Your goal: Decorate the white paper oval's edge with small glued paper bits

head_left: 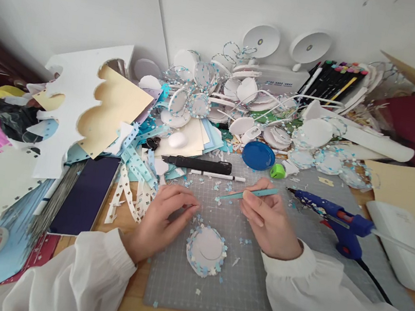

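Observation:
My right hand (pixel 270 219) holds a pair of teal tweezers (pixel 262 194) between thumb and fingers, with the tips pointing left over the mat. Small pale-blue paper stars (pixel 228 189) lie scattered beneath those tips. Thumb and forefinger of my left hand (pixel 165 217) come together in a pinch; whatever may be between them is too small to make out. Just right of and below that hand, a white foam disc (pixel 207 249) lies flat, its rim covered with blue and white paper stars. Neither hand touches the disc.
A grey cutting mat (pixel 248 297) covers the work area. At right lies a blue glue gun (pixel 331 213) with its cord. Behind are a black utility knife (pixel 198 164), a blue lid (pixel 258 156) and a heap of foam discs (pixel 248 90). A dark phone (pixel 86 194) lies left.

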Demonstrator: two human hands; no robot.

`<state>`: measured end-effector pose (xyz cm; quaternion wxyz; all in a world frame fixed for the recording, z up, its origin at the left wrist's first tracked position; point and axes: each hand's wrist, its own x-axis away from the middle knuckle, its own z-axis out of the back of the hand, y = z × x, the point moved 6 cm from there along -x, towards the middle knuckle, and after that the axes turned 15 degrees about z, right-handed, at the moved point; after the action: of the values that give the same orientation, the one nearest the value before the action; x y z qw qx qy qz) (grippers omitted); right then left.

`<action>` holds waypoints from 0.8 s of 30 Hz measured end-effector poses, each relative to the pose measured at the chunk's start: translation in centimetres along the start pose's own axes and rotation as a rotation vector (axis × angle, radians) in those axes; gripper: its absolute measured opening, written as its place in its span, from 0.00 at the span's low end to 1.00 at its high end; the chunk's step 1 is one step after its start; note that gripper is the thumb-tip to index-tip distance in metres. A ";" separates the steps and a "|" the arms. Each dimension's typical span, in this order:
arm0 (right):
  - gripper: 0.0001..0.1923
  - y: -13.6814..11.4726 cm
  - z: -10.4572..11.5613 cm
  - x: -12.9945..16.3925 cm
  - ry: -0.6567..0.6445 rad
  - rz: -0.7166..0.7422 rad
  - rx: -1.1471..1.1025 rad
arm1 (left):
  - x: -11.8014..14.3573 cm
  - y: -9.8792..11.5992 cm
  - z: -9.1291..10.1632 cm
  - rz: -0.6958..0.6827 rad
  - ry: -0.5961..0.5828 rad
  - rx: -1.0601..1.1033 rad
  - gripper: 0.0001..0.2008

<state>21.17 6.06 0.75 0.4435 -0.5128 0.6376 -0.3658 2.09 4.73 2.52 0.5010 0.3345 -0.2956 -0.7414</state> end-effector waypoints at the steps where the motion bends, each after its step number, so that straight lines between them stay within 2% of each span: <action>1: 0.13 0.0 0.1 0.0 0.012 -0.005 -0.009 | 0.0 -0.1 0.1 0.010 0.017 0.002 0.06; 5: 0.13 0.2 0.3 -0.1 0.041 -0.019 -0.022 | 0.0 -0.6 0.3 0.050 0.082 0.003 0.10; 10: 0.13 0.3 0.2 0.0 0.050 -0.028 -0.057 | 0.0 -0.4 0.7 0.063 0.135 -0.028 0.03; 13: 0.11 0.2 0.3 0.1 0.053 0.025 -0.041 | 0.0 -0.1 0.8 0.051 0.141 -0.043 0.05; 18: 0.07 -0.6 0.1 0.5 -0.035 0.232 0.132 | 0.2 0.4 1.3 0.038 0.200 -0.037 0.03; 21: 0.07 -2.2 -0.6 1.1 -0.092 0.450 0.263 | 0.4 0.6 1.5 0.042 0.195 0.001 0.05; 24: 0.11 -4.7 -1.8 2.2 -0.126 0.721 0.473 | 0.4 0.5 1.4 0.081 0.124 0.057 0.10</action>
<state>20.82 2.99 5.24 0.6861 -0.1629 0.6463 -0.2917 1.16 4.32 3.63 0.5384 0.3816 -0.2982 -0.6896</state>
